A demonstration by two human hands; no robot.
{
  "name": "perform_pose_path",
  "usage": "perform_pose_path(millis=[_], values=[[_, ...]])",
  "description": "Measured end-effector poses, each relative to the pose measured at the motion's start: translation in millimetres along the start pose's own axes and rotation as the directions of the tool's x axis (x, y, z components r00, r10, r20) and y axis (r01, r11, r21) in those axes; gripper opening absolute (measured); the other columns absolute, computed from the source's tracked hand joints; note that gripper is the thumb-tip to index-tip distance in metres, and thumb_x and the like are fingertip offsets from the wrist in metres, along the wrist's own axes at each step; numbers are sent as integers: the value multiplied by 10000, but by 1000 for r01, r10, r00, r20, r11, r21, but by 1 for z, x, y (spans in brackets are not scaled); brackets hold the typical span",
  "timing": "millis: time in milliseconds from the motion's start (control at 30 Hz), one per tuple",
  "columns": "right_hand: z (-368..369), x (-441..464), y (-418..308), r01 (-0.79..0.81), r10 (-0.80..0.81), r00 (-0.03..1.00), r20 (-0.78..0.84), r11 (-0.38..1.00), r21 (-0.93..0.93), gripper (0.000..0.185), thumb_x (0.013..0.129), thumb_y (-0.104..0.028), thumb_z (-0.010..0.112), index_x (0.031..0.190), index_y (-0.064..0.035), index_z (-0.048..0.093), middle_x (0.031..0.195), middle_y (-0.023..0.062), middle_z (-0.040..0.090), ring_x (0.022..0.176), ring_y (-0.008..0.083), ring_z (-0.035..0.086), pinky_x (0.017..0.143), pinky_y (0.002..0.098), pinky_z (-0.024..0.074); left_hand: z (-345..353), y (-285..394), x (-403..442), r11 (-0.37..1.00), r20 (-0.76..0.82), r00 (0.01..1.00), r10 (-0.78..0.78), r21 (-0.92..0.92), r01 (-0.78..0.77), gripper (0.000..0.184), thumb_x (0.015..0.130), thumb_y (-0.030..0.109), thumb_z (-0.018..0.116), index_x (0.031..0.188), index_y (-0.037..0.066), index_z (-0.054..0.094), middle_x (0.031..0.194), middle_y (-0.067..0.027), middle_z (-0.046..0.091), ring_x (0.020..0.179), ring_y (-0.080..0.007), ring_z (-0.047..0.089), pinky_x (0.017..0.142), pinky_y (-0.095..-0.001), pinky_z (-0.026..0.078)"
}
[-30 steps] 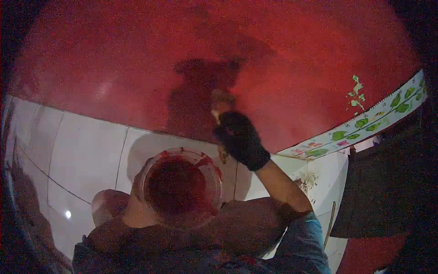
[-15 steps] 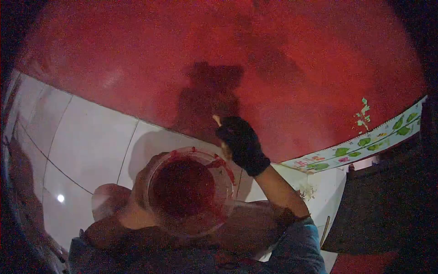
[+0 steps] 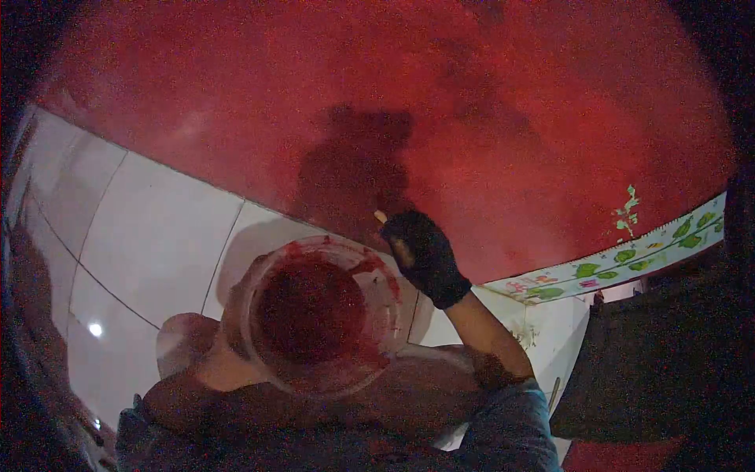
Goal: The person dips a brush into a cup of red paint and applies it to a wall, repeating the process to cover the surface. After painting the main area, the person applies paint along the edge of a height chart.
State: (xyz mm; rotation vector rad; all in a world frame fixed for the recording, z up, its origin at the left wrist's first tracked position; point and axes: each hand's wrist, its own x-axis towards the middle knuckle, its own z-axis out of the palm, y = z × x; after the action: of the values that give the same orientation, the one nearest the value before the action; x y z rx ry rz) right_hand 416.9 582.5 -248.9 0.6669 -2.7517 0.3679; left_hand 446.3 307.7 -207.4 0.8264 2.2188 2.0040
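Observation:
A clear round plastic tub (image 3: 389,315) is held in front of my body, with dark red paint (image 3: 311,318) in it and red smears on its inner wall. Dim shadow covers my left hand (image 3: 234,307), which is wrapped round the tub's left side, its fingers mostly hidden. Above and right of the tub is my right hand (image 3: 425,256) in a black fingerless glove, close to the red wall (image 3: 511,157). Its fingers are curled, and a pale tip shows at the top left. Whatever they grip is hidden from me.
White tiles (image 3: 165,228) meet the red wall along a slanting line. At right runs a leaf-patterned border strip (image 3: 629,256), with a pale patch (image 3: 627,212) on the red just above it. A dark cloth or panel (image 3: 629,370) hangs at lower right.
My right hand has shifted slightly right and down, still curled. The tub has moved a little up and left in the view.

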Motion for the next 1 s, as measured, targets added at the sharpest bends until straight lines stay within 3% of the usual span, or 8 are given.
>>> perform_pose_path(millis=[100,133,233,267,300,567,733,1000], values=[[-29,1,-13,-200,233,956,-180,963,182,327,777,-92,484,1101,-81,526,869,126,567,763,268,546,632,391,428,3,-7,3,995,-39,998,41,-88,-44,639,608,174,734,1150,20,433,1143,-131,497,1060,-217,479,928,-315,357],[-33,-15,5,-53,-182,945,-272,735,-676,336,814,-128,443,1143,-73,481,1099,140,506,972,265,502,826,412,378,4,-7,6,977,-59,996,64,-201,-75,630,612,159,730,1151,22,434,1150,-129,494,1064,-221,476,927,-314,357],[-127,2,-30,-534,329,843,-426,410,-740,205,829,-124,467,984,-24,557,903,144,593,884,263,550,842,377,382,0,1,37,902,151,942,300,-365,-229,634,619,124,737,1160,21,424,1163,-119,487,1063,-213,476,928,-314,354],[-135,17,-40,-514,133,701,-701,775,-367,194,819,-126,493,974,-48,581,906,132,603,874,243,563,820,355,400,5,6,32,911,148,949,277,-354,-211,634,619,124,737,1160,21,424,1163,-119,487,1063,-213,476,928,-314,354],[-157,27,-72,-602,339,726,-599,734,-314,230,811,-113,501,1021,-66,583,969,124,600,917,218,556,825,325,411,12,11,24,854,35,992,124,-513,-88,652,613,114,748,1168,21,419,1164,-113,488,1061,-202,479,926,-314,357],[-153,-2,-78,-175,3,984,-179,222,-959,247,809,-120,498,1040,-64,565,985,111,594,943,194,547,819,299,417,33,9,23,688,95,956,-278,-675,267,716,580,99,785,1188,29,414,1155,-96,496,1045,-165,485,905,-304,382],[-138,-21,-38,-319,51,935,-351,553,-770,254,794,-136,512,1036,-62,526,974,101,580,949,193,545,810,310,419,33,21,27,723,82,966,-245,-648,238,737,549,129,803,1176,34,427,1127,-99,510,1019,-169,500,883,-308,400],[-139,18,-71,-50,-40,996,-75,437,-898,299,770,-128,522,1061,-70,492,996,116,559,918,235,557,782,346,439,41,14,27,918,61,986,-156,-358,168,717,550,168,795,1161,45,439,1095,-108,529,1001,-180,512,865,-305,411]])
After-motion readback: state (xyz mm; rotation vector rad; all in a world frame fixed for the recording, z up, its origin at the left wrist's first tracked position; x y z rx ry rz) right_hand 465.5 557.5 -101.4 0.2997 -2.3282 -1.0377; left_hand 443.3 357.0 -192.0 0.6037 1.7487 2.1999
